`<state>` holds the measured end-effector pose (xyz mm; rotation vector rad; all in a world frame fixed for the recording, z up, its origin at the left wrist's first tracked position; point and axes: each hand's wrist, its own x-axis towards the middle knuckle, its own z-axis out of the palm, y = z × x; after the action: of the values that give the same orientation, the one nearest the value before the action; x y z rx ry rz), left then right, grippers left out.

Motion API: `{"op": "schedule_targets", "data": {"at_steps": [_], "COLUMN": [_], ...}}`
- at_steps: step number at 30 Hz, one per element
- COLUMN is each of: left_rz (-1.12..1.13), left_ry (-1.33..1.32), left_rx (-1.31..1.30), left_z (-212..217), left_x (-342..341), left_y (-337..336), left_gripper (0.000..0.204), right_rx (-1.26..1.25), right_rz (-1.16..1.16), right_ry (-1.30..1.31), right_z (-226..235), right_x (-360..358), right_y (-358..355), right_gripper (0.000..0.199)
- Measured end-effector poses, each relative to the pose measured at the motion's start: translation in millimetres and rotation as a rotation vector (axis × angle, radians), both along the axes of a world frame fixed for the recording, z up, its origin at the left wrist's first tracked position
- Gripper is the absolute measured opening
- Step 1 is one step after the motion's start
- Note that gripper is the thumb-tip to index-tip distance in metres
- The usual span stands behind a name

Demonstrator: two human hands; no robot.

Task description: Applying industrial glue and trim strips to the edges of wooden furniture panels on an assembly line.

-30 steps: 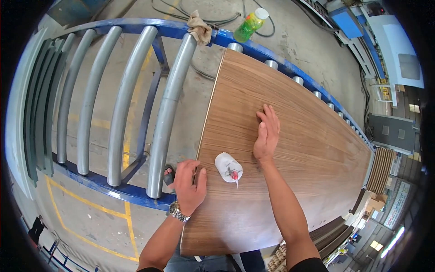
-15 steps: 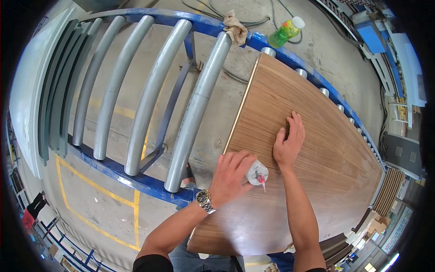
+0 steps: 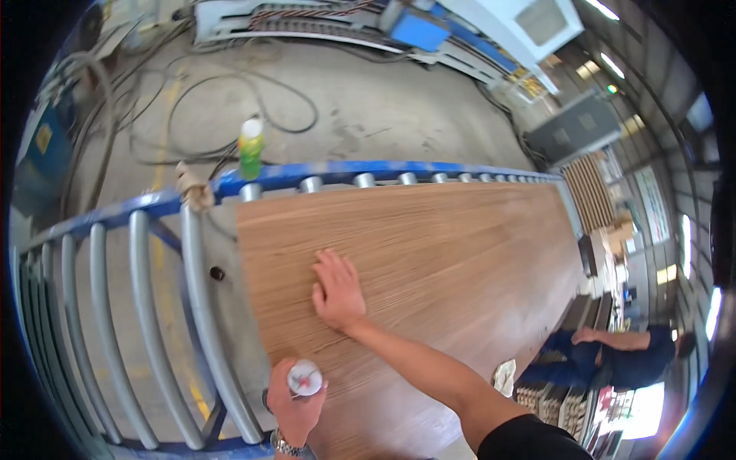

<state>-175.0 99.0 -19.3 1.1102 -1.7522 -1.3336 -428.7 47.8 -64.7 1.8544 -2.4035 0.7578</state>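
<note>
A long brown wood-grain board (image 3: 445, 261) lies flat on a roller conveyor. My right hand (image 3: 340, 295) rests on it with the fingers spread, palm down, holding nothing. Near the board's left end, my left hand (image 3: 293, 418) is wrapped round a small white squeeze bottle (image 3: 307, 369) with a red-pink tip. A metal-banded watch (image 3: 285, 445) is on my left wrist. The fingers behind the bottle are partly hidden.
Bare metal rollers (image 3: 146, 307) run to the left. Along the blue far rail (image 3: 368, 166) stand a green drink bottle (image 3: 251, 149) and a crumpled beige cloth (image 3: 194, 188). A co-worker (image 3: 632, 356) is at the right, near a whitish rag (image 3: 504, 377). Cables (image 3: 307, 103) lie on the floor.
The view has swung right and up, bringing the far end of the board and the co-worker into sight. My left hand still holds the squeeze bottle; my right hand stays on the board.
</note>
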Motion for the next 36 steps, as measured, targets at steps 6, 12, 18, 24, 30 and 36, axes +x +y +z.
{"op": "schedule_targets", "data": {"at_steps": [6,12,18,24,30,36], "left_rz": [-0.003,-0.031,-0.014,0.029,0.041,0.15], "left_ry": [0.041,0.019,-0.017,-0.166,-0.051,0.048], "left_rx": [-0.021,0.028,0.171,0.149,0.155,0.346], "left_z": [10.5,-6.0,12.4,29.7,33.2,34.1], "left_x": [3.4,1.6,7.9,2.5,-19.2,-23.1], "left_y": [-0.9,13.1,24.3,45.0,80.1,113.8], "left_gripper": [0.067,0.071,0.065,0.06,0.064,0.066], "right_rx": [-0.006,-0.018,0.036,0.092,0.015,0.026], "right_rz": [-0.009,-0.012,-0.015,-0.038,0.03,0.049], "right_ry": [0.005,-0.018,-0.005,-0.055,-0.007,0.023], "right_z": [5.7,0.6,-3.1,-9.1,-2.5,-4.7], "right_x": [1.4,-1.7,-1.3,-0.7,-12.3,1.2], "right_y": [-2.1,2.5,-2.1,3.9,4.3,-2.4], "right_gripper": [0.042,0.041,0.047,0.057,0.049,0.045]}}
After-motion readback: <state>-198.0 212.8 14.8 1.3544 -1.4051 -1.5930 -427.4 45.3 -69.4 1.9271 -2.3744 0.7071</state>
